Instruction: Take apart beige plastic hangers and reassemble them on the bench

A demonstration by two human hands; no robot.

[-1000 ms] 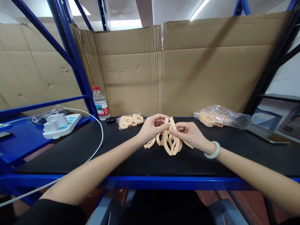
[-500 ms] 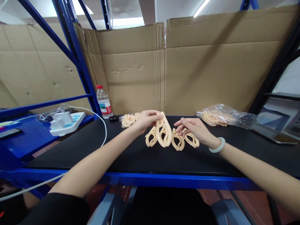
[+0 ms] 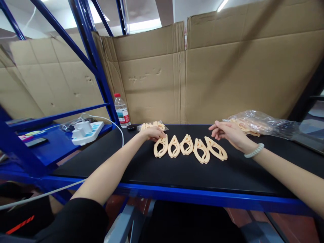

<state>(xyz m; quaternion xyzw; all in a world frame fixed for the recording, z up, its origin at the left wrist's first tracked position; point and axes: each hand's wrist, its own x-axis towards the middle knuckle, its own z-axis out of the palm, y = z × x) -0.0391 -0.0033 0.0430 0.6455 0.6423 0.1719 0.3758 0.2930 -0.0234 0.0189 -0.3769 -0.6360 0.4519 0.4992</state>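
Several cream plastic clip pieces (image 3: 188, 147) lie side by side in a row on the black work surface (image 3: 177, 172). My left hand (image 3: 152, 132) rests at the left end of the row, fingers curled down onto the top of the leftmost piece (image 3: 160, 147). My right hand (image 3: 229, 132) hovers just beyond the right end of the row, fingers loosely together and nothing visible in them. A bead bracelet (image 3: 253, 150) circles my right wrist.
A small bag of cream pieces (image 3: 153, 126) lies behind my left hand. A larger clear bag (image 3: 258, 123) lies at the back right. A water bottle (image 3: 122, 110) and a white power strip (image 3: 87, 131) with a cable stand left. Cardboard walls the back.
Both hands held one piece upright a second ago. My left hand has laid it flat in the row. My right hand has moved off to the right. The view has shifted left.
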